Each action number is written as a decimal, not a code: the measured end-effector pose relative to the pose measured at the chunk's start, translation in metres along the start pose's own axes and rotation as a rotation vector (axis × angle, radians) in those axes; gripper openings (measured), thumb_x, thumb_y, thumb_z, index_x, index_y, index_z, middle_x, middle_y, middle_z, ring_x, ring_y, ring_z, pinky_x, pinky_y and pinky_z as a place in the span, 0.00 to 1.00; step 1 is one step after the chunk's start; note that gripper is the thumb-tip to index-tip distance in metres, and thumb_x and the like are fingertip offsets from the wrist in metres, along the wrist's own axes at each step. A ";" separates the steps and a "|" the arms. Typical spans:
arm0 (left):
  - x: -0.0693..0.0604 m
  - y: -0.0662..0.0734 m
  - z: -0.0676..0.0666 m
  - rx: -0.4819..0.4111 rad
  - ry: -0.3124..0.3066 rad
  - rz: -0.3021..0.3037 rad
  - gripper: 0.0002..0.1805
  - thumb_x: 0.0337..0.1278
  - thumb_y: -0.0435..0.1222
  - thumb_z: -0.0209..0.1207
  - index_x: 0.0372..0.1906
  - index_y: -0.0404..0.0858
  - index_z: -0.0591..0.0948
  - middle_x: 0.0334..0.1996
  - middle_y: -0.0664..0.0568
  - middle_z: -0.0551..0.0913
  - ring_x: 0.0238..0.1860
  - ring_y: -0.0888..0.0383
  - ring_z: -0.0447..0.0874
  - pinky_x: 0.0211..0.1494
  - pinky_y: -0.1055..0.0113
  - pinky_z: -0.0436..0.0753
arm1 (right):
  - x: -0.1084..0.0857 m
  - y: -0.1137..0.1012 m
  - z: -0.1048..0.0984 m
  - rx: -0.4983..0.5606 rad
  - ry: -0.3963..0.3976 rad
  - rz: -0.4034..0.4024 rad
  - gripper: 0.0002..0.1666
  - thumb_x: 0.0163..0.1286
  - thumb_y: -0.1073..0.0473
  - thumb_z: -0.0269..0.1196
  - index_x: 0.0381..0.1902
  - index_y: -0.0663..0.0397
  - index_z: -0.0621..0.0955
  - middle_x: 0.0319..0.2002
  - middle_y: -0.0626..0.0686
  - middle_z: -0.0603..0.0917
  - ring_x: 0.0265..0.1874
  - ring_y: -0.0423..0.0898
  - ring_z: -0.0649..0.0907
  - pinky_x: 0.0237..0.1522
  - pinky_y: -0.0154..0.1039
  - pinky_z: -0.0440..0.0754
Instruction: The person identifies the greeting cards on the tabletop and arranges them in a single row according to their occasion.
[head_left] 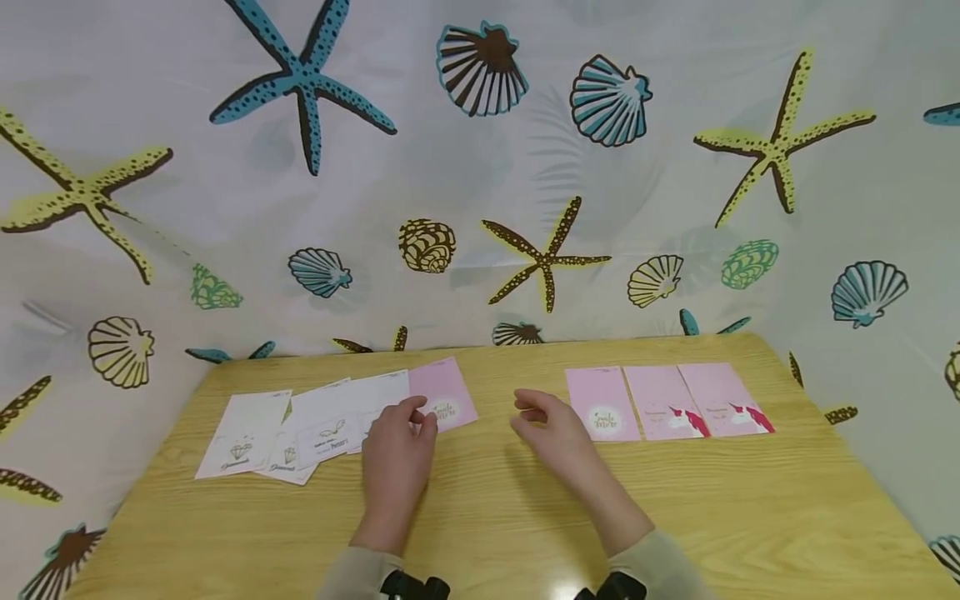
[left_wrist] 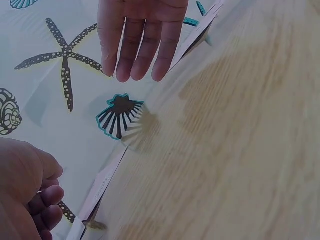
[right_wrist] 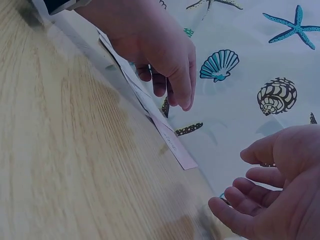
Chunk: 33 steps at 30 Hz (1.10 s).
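Note:
In the head view the left hand [head_left: 399, 458] is over the right end of the left group of cards, beside a pink card [head_left: 461, 400] with a white circle; its fingers hang loosely bent and hold nothing. Whether it touches a card I cannot tell. The right hand [head_left: 553, 435], fingers relaxed and holding nothing, is left of another pink card [head_left: 581, 387] with the same circle. Both wrist views show the two hands apart, the left hand [right_wrist: 162, 60] nearer the pink card [right_wrist: 175, 148] and the right hand [left_wrist: 142, 40] with its fingers spread a little.
White cards [head_left: 247, 417] with diamond and wing prints overlap at the left of the wooden table [head_left: 480, 508]. Two pink unicorn cards [head_left: 656, 383] lie side by side at the right. A cloth [head_left: 465, 175] printed with starfish and shells hangs behind the table.

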<state>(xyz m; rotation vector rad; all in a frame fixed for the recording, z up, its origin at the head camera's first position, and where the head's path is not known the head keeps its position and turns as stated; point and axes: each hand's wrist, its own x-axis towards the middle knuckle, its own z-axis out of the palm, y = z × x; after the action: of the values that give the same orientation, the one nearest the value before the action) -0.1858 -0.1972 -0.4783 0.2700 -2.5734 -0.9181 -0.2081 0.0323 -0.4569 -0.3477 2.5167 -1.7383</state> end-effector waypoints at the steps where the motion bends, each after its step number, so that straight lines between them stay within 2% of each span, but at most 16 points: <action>1: 0.000 0.000 0.001 0.007 0.007 0.002 0.18 0.77 0.37 0.64 0.63 0.34 0.87 0.44 0.45 0.87 0.45 0.42 0.82 0.52 0.43 0.77 | 0.000 -0.001 0.001 0.004 -0.007 -0.004 0.27 0.81 0.62 0.67 0.74 0.63 0.80 0.66 0.61 0.85 0.65 0.59 0.84 0.66 0.56 0.82; 4: 0.002 -0.002 0.002 0.035 0.029 0.006 0.18 0.76 0.37 0.64 0.63 0.34 0.87 0.45 0.43 0.87 0.49 0.39 0.83 0.54 0.39 0.76 | 0.002 -0.003 0.003 0.012 -0.026 0.001 0.28 0.81 0.61 0.66 0.75 0.62 0.79 0.66 0.61 0.85 0.65 0.59 0.84 0.66 0.55 0.83; 10: 0.006 -0.008 0.003 0.080 0.024 0.013 0.18 0.77 0.36 0.64 0.64 0.33 0.86 0.47 0.41 0.89 0.52 0.36 0.84 0.55 0.38 0.76 | 0.009 -0.004 0.009 -0.003 -0.028 0.020 0.28 0.81 0.59 0.66 0.75 0.59 0.80 0.65 0.58 0.86 0.65 0.57 0.85 0.66 0.54 0.83; 17: 0.010 -0.019 0.005 0.121 0.033 0.036 0.19 0.76 0.37 0.66 0.64 0.33 0.87 0.50 0.37 0.87 0.54 0.33 0.83 0.54 0.35 0.77 | 0.020 0.001 0.022 0.046 -0.063 -0.002 0.27 0.82 0.61 0.66 0.74 0.64 0.80 0.66 0.62 0.85 0.65 0.60 0.85 0.65 0.55 0.84; 24: 0.013 -0.024 0.006 0.135 -0.011 0.010 0.21 0.76 0.39 0.67 0.66 0.33 0.86 0.53 0.35 0.85 0.57 0.32 0.81 0.57 0.35 0.76 | 0.027 -0.001 0.030 0.068 -0.071 0.023 0.28 0.82 0.62 0.64 0.75 0.65 0.78 0.70 0.62 0.83 0.70 0.62 0.82 0.69 0.58 0.80; 29: 0.011 -0.027 0.007 0.151 -0.045 -0.003 0.21 0.74 0.39 0.69 0.65 0.32 0.87 0.53 0.35 0.85 0.57 0.32 0.82 0.56 0.35 0.77 | 0.028 -0.003 0.035 0.142 -0.105 0.067 0.30 0.82 0.60 0.64 0.77 0.65 0.77 0.74 0.64 0.79 0.73 0.63 0.79 0.70 0.58 0.80; 33: 0.010 -0.028 0.009 0.160 -0.047 -0.001 0.21 0.74 0.38 0.69 0.64 0.32 0.87 0.52 0.35 0.85 0.56 0.33 0.82 0.56 0.35 0.77 | 0.029 -0.003 0.038 0.188 -0.119 0.084 0.31 0.82 0.60 0.64 0.77 0.66 0.76 0.76 0.66 0.77 0.75 0.64 0.77 0.71 0.58 0.79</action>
<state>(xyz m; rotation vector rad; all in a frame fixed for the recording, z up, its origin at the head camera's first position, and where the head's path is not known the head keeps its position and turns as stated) -0.1972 -0.2167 -0.4997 0.2975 -2.6945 -0.7277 -0.2291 -0.0100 -0.4660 -0.3182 2.2317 -1.8447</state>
